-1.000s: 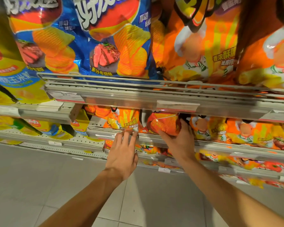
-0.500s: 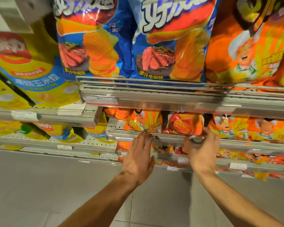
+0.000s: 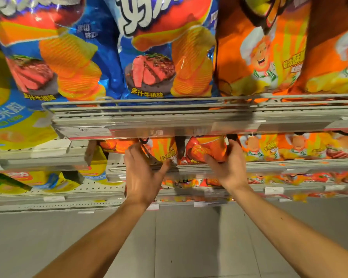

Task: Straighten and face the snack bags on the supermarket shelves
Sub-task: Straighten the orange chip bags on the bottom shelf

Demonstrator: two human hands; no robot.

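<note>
Both hands were raised to the second shelf [image 3: 269, 167], under the price rail of the top shelf [image 3: 169, 119]. Left hand [image 3: 143, 175] sat at the shelf's front edge, near its left end, fingers curled around the left side of an orange bag [image 3: 163, 151], thumb stretched right along the bag's lower edge at the wire rail; grip holding that bag. Right hand [image 3: 227, 165] sat just to the right, fingers wrapped over the right side of a red bag [image 3: 205, 149], thumb across its lower front; grip holding the red bag. The two bags stood side by side at the front edge, a dark gap between them, both fronts facing out; the red one leaned slightly. Further right along the same edge stood a row of orange chef bags [image 3: 289, 145], upright and facing out, not touched. Top shelf carried two large blue chip bags [image 3: 159, 57] at the left and large orange bags [image 3: 269, 53] at the right, pressed against the front rail. Yellow bags [image 3: 14, 125] occupied the adjacent bay at the left. Lower shelves held more small bags, too blurred to identify. Grey tiled floor [image 3: 179, 237] below, both forearms bare.
</note>
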